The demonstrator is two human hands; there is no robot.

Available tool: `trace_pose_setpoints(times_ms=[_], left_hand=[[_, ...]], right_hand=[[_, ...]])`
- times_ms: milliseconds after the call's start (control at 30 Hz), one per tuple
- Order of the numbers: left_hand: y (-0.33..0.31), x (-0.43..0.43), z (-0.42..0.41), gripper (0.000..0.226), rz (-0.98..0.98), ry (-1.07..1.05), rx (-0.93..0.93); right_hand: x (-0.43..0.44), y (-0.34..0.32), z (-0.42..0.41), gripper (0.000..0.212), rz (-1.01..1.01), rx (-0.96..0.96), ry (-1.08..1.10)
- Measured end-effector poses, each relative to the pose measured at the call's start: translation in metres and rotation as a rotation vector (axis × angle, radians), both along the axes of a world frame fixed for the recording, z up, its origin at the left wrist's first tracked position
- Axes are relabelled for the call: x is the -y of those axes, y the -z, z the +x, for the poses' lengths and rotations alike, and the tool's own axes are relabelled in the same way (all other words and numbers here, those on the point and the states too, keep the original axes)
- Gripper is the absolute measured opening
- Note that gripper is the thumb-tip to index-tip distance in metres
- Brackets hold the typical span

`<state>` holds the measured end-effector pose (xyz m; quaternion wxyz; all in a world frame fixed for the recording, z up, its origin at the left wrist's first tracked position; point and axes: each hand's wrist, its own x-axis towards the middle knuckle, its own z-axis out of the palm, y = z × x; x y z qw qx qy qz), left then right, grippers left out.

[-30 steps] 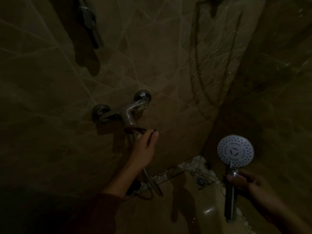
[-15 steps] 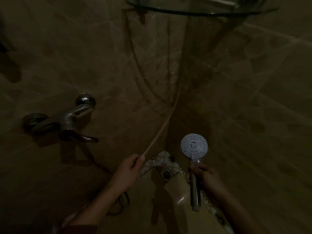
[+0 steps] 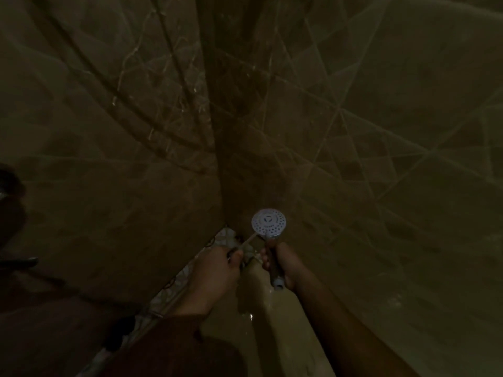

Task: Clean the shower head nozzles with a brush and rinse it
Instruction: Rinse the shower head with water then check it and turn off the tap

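Dim brown tiled walls (image 3: 353, 137) met in a dark corner (image 3: 215, 148) rising above and beyond both hands. A patterned mosaic border (image 3: 177, 284) ran along the wall's foot just left of the left hand. Below and between the hands lay a pale glossy ledge (image 3: 275, 308) with a small glint. Far left of the hands, a dark fixture (image 3: 16, 262) was barely discernible.

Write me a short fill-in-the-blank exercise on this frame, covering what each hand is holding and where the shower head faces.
1. The shower head is gripped by its handle in the person's ____ hand.
2. The left hand holds a thin stick-like tool whose tip reaches the ____ edge of the shower head's face.
3. The nozzle face is turned ____ the camera.
4. Both hands work near the ____ where the two tiled walls meet.

Missing words: right; lower; toward; corner
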<state>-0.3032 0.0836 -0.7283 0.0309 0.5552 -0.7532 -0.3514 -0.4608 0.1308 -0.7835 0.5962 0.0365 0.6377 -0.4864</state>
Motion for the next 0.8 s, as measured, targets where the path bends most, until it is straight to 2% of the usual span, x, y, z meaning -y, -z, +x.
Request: trace_pose_setpoints(times_ms=[100, 267, 467, 600, 700, 733, 800], left_hand=[[0.008, 0.009, -0.015, 0.040, -0.012, 0.008, 0.042], [0.018, 0.017, -0.035, 0.039, -0.025, 0.073, 0.109], [0.026, 0.015, -0.063, 0.044, 0.001, 0.081, 0.162], [0.034, 0.010, -0.075, 0.045, 0.010, 0.054, 0.134], [0.046, 0.012, -0.082, 0.066, -0.038, 0.050, 0.031], [0.048, 0.013, -0.085, 0.067, -0.033, 0.058, 0.030], [0.050, 0.016, -0.087, 0.051, 0.023, 0.071, 0.079]], right_hand=[[0.003, 0.013, -0.010, 0.025, 0.020, 0.010, 0.056], [0.002, 0.027, -0.022, 0.032, 0.040, -0.001, 0.076], [0.008, 0.047, -0.029, 0.023, 0.096, -0.029, 0.087], [0.012, 0.053, -0.032, 0.024, 0.109, -0.016, 0.091], [0.013, 0.056, -0.035, 0.026, 0.088, -0.016, 0.062], [0.013, 0.057, -0.036, 0.025, 0.078, -0.010, 0.063], [0.013, 0.058, -0.040, 0.024, 0.058, -0.011, 0.075]])
